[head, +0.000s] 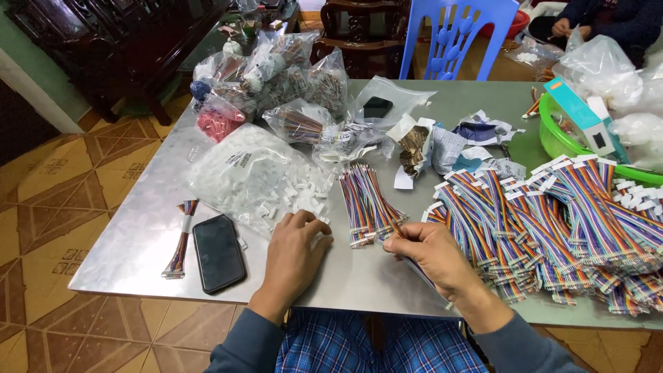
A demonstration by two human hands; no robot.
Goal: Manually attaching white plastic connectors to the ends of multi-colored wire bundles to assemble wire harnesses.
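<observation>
Hands at work on rainbow ribbon cables over a brushed metal table point(138, 242).

Head view: the left hand point(293, 250) lies palm down with curled fingers, its tips on small white plastic connectors point(304, 200) that spill from a clear crinkled bag point(242, 173) just beyond it; whether it pinches one cannot be told. The right hand point(431, 254) is closed around a thin multicoloured ribbon cable point(419, 271), pinched at the fingertips, its far end trailing under the wrist. Between and just beyond the two hands lies a loose fan of striped cables point(366, 200). Right of the right hand spreads a thick heap of finished cables point(566, 221) with white ends. Left of the left hand rests a glossy black phone point(218, 253), flat and rectangular.
</observation>
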